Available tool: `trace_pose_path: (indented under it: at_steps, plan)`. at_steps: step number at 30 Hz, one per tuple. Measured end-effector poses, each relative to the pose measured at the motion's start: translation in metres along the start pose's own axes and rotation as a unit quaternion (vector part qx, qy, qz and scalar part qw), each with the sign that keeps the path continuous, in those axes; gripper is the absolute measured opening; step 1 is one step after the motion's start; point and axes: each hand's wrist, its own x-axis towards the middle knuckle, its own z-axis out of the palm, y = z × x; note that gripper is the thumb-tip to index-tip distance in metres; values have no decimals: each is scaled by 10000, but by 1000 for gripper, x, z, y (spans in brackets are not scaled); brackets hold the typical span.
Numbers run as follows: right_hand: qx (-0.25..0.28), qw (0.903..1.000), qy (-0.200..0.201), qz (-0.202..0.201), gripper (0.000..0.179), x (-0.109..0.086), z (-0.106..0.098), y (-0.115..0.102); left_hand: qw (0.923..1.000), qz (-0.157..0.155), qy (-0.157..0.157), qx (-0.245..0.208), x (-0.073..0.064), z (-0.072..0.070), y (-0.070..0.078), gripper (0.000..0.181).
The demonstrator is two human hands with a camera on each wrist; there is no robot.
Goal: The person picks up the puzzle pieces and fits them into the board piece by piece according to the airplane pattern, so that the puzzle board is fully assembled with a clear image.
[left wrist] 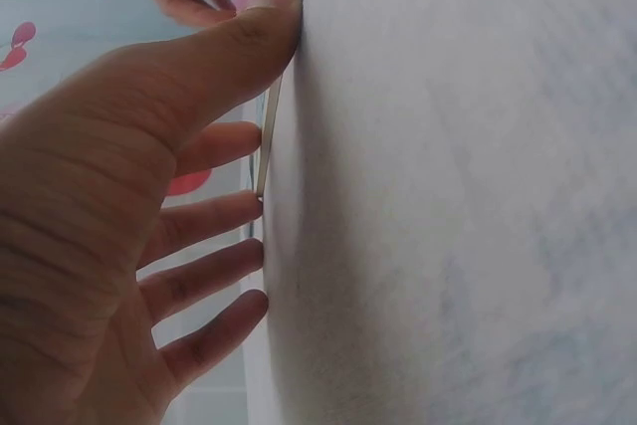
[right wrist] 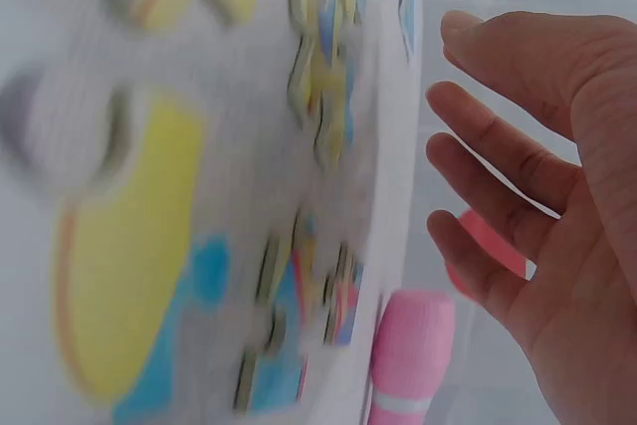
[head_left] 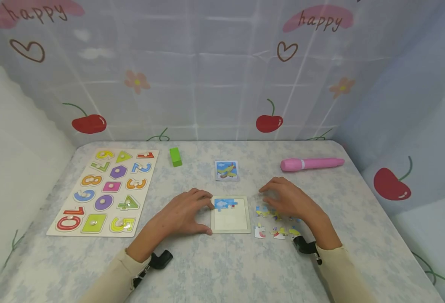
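A square puzzle tray (head_left: 231, 231) lies on the table with joined blue sky pieces (head_left: 224, 203) along its upper left. My left hand (head_left: 182, 212) touches the tray's left side, its thumb at the near corner and fingertips along the edge. In the left wrist view, the thumb (left wrist: 224, 52) overlaps the tray's thin rim and the other fingers are spread and fairly straight. My right hand (head_left: 290, 202) hovers over loose jigsaw pieces (head_left: 279, 232) to the right of the tray, with nothing between its fingers. Yellow and blue pieces (right wrist: 129, 256) show below it in the right wrist view.
A picture card (head_left: 227, 171) with an airplane lies beyond the tray. A green block (head_left: 175, 157) stands at back left, near a number-and-shape peg board (head_left: 103, 191). At back right lies a pink cylindrical object (head_left: 313, 164). A printed curtain (head_left: 215, 75) hangs behind the table.
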Motion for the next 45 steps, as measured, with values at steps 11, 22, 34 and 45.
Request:
trace_pose_path:
  at_steps: [11, 22, 34, 45]
  plan:
    - [-51, 9994, 77, 320, 24, -28, -7, 29, 10000, 42, -1, 58, -1, 1, 0, 62]
    - [-110, 9994, 190, 276, 27, -40, -17, 46, 10000, 52, 39, 16, -1, 1, -1, 61]
    - [-78, 9987, 50, 491, 35, -45, -18, 52, 9999, 75, 124, -63, -1, 2, -1, 61]
    - [-212, 9983, 18, 541, 36, -43, -16, 52, 9998, 110, 175, -55, -2, 2, -2, 61]
